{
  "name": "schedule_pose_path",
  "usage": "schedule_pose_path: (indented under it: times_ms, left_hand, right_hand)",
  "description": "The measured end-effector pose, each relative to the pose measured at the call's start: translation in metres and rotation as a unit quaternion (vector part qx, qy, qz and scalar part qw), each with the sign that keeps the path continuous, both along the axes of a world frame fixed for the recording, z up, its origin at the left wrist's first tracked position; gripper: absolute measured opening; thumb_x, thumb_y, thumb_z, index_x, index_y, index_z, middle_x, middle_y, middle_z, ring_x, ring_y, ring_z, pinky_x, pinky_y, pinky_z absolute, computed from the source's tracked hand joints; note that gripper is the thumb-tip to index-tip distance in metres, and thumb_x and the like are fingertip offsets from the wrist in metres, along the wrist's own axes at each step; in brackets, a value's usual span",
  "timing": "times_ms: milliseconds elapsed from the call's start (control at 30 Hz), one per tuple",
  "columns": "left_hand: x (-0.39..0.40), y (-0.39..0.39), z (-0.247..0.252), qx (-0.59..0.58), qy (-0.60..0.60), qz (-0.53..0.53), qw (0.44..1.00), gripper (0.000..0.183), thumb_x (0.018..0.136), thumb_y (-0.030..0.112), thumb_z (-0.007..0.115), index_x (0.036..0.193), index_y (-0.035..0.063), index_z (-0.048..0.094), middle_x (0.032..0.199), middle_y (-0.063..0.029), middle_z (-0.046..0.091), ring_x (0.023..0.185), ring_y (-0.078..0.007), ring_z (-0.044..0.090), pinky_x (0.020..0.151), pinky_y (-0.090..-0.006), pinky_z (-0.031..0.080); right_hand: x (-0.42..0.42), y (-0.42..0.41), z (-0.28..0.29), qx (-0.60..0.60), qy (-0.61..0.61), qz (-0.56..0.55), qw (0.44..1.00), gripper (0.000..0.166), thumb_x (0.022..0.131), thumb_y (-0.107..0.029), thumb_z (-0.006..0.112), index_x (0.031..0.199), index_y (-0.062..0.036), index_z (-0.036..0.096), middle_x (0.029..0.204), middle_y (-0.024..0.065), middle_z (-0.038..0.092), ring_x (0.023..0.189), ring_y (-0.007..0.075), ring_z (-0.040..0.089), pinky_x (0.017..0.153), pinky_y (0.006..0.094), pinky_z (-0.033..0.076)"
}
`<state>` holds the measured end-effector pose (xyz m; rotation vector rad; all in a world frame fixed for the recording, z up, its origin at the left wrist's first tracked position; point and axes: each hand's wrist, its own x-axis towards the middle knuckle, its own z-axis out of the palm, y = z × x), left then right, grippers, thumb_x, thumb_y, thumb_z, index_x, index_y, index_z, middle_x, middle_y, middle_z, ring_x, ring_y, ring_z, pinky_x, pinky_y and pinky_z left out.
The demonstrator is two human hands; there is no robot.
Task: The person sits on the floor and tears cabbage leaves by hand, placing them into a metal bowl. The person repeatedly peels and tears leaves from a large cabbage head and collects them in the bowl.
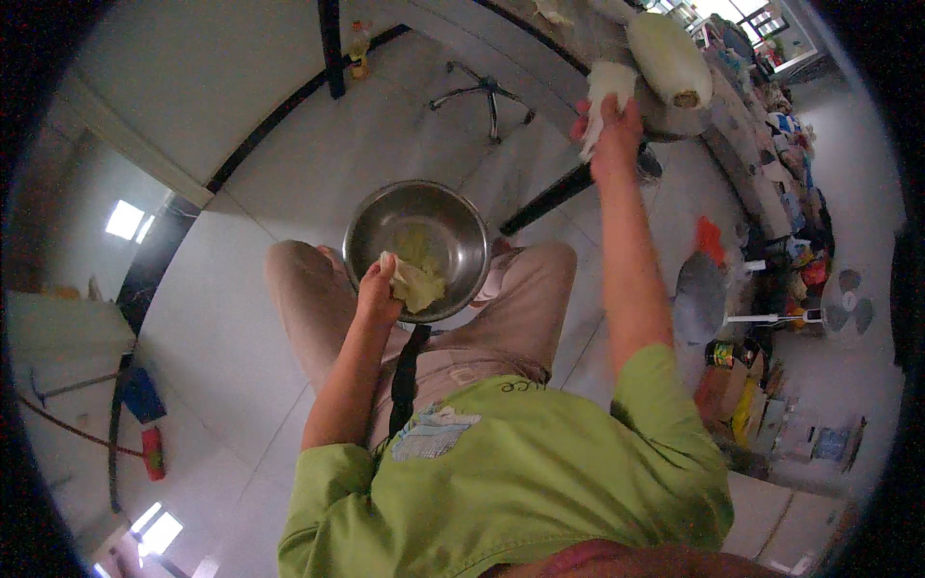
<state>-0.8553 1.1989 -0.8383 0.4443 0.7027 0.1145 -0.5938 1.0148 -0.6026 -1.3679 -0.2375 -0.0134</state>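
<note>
A round stainless steel basin (462, 217) stands between my knees, with yellow-green leafy pieces (423, 253) in its bottom. My left hand (379, 292), at the basin's near left rim, grips a pale yellow-green leaf (419, 289) that hangs over the inside. Stretched out to the upper right, my right hand (618, 141) holds a whitish, limp piece (612, 79), which may be a cabbage leaf or a cloth. Just right of it a large pale oblong vegetable (668, 58) with a brown cut end lies on the table.
The table edge (535, 36) crosses the top, with a black leg (549, 196) near the basin. A wheeled chair base (488, 85) and an oil bottle (359, 54) stand farther off. A fan (847, 300) and assorted goods line the right side.
</note>
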Motion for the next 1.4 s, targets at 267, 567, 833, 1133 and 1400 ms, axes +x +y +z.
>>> schedule_pose_path:
  times_ms: [267,567,833,1133,1400]
  left_hand:
    - [-0.001,-0.008,-0.014,0.009,-0.008,-0.033,0.999,0.025,0.09,0.021,0.046,0.11,0.0073,0.05,0.101,-0.007,0.055,0.092,-0.0245,0.053,0.081,-0.0439,0.045]
    - [0.001,-0.002,0.015,-0.003,-0.067,-0.022,0.997,0.037,0.086,0.001,0.048,0.122,0.005,0.042,0.111,-0.0102,0.053,0.102,-0.0251,0.053,0.088,-0.0415,0.045]
    - [0.0,-0.004,0.009,-0.004,-0.102,-0.038,0.994,0.036,0.084,0.0,0.051,0.119,0.0022,0.043,0.106,-0.0097,0.055,0.096,-0.0227,0.056,0.082,-0.0353,0.048]
    - [0.007,-0.015,-0.004,0.209,-0.05,-0.08,0.973,0.031,0.077,0.002,0.063,0.105,-0.0017,0.051,0.094,-0.0081,0.059,0.083,-0.0153,0.057,0.073,-0.028,0.047]
    - [0.003,-0.014,-0.001,0.269,-0.001,-0.104,0.957,0.033,0.078,0.003,0.063,0.108,-0.0002,0.05,0.093,-0.0078,0.059,0.081,-0.0151,0.057,0.07,-0.0279,0.047]
  right_hand:
    - [0.186,-0.02,0.044,-0.669,-0.528,-0.202,0.483,0.048,0.079,-0.034,0.061,0.115,-0.005,0.048,0.101,0.0127,0.061,0.091,0.0249,0.059,0.08,0.0333,0.046]
    - [-0.014,0.044,-0.079,-0.478,-0.235,0.241,0.811,0.034,0.086,-0.034,0.055,0.106,-0.0075,0.058,0.099,0.0078,0.063,0.091,0.0235,0.059,0.082,0.0346,0.045]
    - [-0.141,0.049,-0.209,-0.304,0.117,0.425,0.844,0.03,0.083,-0.014,0.061,0.108,-0.0003,0.057,0.088,0.0054,0.062,0.079,0.011,0.057,0.068,0.0248,0.047]
    - [-0.147,0.038,-0.217,-0.394,0.03,0.361,0.845,0.025,0.075,-0.023,0.066,0.09,-0.0022,0.062,0.075,0.0081,0.063,0.067,0.0155,0.061,0.06,0.0308,0.047]
    - [-0.159,0.045,-0.226,-0.451,-0.041,0.298,0.84,0.016,0.078,-0.015,0.061,0.084,-0.0008,0.059,0.069,0.0091,0.061,0.064,0.0174,0.06,0.06,0.0315,0.047]
